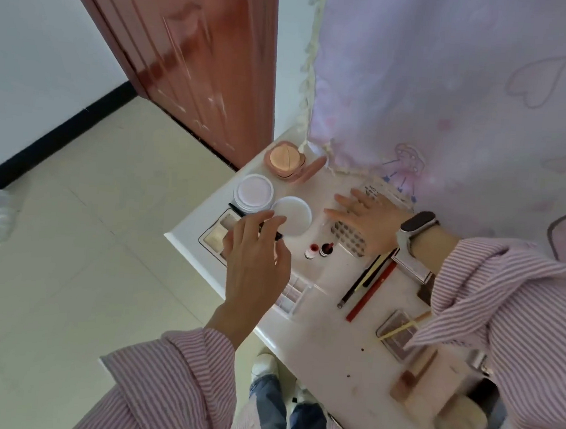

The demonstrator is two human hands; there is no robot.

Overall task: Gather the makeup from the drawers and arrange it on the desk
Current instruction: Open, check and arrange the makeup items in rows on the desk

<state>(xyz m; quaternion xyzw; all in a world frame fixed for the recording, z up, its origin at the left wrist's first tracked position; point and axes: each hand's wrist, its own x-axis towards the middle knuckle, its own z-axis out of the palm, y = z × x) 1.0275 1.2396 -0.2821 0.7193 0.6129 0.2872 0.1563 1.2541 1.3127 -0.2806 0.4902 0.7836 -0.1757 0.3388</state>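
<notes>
Two hands work over the desk (303,336). Your left hand (255,259) pinches a thin black brush (241,212) between thumb and fingers, holding it above an open palette (215,234) at the desk's left edge. Your right hand (365,220) lies spread and flat, fingers straight, gripping nothing, over a clear tray (348,237) of small dark pieces, near the curtain (451,92). Between your hands sit a white lid (293,215) and, touching it, a round jar (254,192); a peach compact (285,161) stands open behind them. Two small red bottles (319,250) stand just below the right hand. Toward you lie several pencils (368,287), a clear organizer (291,292) partly under your left hand, and a mauve palette (397,329) with a stick across it. A watch (418,230) is on your right wrist.
</notes>
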